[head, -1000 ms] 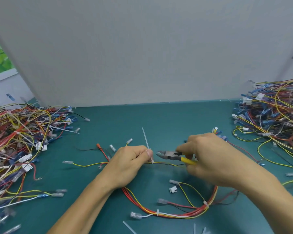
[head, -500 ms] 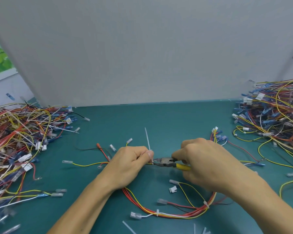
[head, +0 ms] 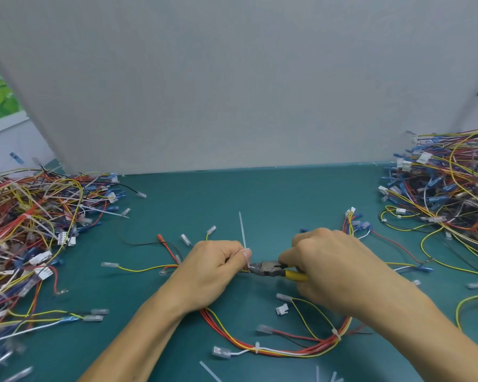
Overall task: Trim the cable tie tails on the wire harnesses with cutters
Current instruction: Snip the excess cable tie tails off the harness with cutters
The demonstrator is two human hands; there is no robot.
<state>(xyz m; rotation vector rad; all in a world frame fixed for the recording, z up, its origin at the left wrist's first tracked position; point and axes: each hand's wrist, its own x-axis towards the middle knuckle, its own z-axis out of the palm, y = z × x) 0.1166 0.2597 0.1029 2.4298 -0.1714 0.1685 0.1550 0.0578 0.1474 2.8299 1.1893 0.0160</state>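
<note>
Head view: my left hand [head: 213, 271] pinches the wire harness [head: 301, 352] right beside the cutters [head: 268, 268], gripped in my right hand [head: 331, 266]. The cable tie tail [head: 242, 230] rises just above the cutters' nose. Biting too close could nick a wire or my thumb.

Over the last 1.0 s the right hand [head: 340, 268] brought the cutters [head: 268, 269] left and slightly down toward the left hand [head: 215, 268]. The gap seen earlier between cutter nose and left thumb is gone, and the nose now sits at the base of the tie tail [head: 242, 232], just under the thumb that pinches the harness [head: 287, 351]. The tail tip has drifted a little to the right, and with the right hand shifted, the blue terminals [head: 360, 224] behind it, mostly covered before, now show on the bench [head: 260, 194].
</note>
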